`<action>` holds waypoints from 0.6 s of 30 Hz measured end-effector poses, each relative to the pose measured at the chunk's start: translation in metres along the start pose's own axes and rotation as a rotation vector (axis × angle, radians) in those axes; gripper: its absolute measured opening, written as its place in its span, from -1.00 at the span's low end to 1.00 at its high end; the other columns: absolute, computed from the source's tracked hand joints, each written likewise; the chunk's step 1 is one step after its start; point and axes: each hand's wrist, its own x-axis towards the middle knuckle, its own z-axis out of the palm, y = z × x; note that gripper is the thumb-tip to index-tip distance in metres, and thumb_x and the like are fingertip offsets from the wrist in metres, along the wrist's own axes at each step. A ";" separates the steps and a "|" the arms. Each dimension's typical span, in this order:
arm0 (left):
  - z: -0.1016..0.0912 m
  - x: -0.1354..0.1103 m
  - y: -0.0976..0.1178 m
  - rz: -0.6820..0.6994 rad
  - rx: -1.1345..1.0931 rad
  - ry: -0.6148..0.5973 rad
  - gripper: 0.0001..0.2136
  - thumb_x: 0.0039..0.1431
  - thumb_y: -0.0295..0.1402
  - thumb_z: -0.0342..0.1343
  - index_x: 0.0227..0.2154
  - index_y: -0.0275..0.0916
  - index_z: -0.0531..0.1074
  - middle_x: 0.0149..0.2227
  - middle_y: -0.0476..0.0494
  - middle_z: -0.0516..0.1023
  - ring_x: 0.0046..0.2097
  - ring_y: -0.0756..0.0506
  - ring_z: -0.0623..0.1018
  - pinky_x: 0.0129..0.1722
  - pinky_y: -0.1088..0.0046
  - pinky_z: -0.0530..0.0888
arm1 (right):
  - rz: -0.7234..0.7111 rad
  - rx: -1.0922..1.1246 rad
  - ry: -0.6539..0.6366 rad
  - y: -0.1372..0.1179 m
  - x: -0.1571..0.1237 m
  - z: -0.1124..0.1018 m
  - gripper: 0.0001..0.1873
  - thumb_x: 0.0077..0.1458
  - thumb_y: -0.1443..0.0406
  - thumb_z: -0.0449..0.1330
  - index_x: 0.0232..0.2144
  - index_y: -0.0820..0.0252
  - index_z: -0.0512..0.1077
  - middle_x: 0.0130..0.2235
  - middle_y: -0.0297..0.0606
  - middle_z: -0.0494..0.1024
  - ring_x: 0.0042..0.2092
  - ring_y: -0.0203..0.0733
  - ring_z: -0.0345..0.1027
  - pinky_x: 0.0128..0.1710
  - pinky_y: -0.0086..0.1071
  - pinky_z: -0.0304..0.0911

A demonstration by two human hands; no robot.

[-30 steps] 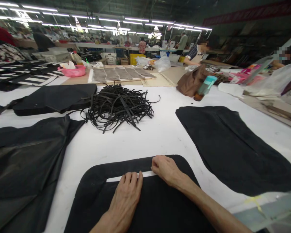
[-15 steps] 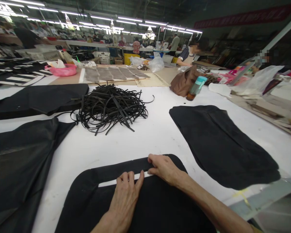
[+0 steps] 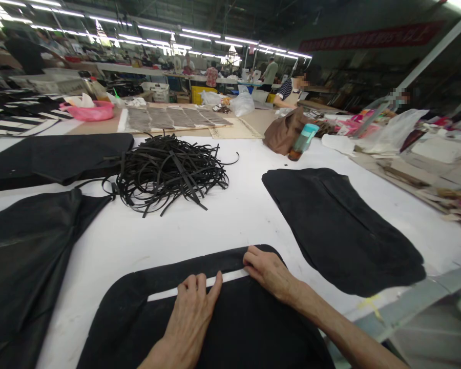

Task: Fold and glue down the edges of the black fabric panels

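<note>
A black fabric panel (image 3: 230,328) with rounded corners lies in front of me on the white table (image 3: 200,225). A narrow white slot (image 3: 165,293) runs across it near its far edge. My left hand (image 3: 190,318) lies flat on the panel, its fingertips at the slot. My right hand (image 3: 267,271) presses on the folded black strip at the slot's right end, fingers curled down onto the fabric. Neither hand lifts anything.
A tangle of black strips (image 3: 169,169) lies mid-table. More black panels lie at right (image 3: 338,230), left (image 3: 26,256) and far left (image 3: 54,156). Behind are a brown bag (image 3: 282,134), a teal bottle (image 3: 302,139), a pink basin (image 3: 88,110) and people at far tables.
The view has drifted a little to the right. My right hand has edged rightward along the slot, and my left hand's fingers have spread slightly on the panel.
</note>
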 end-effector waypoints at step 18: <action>-0.005 0.009 0.006 0.022 0.139 -0.089 -0.34 0.10 -0.56 -0.07 0.18 0.17 -0.11 -0.43 -0.09 0.35 -0.42 -0.14 0.43 -0.50 0.38 0.29 | 0.319 0.003 -0.177 -0.010 0.020 -0.016 -0.90 -0.04 0.36 0.13 -0.45 0.18 0.45 -0.39 -0.28 0.53 -0.30 -0.22 0.37 -0.39 -0.45 0.07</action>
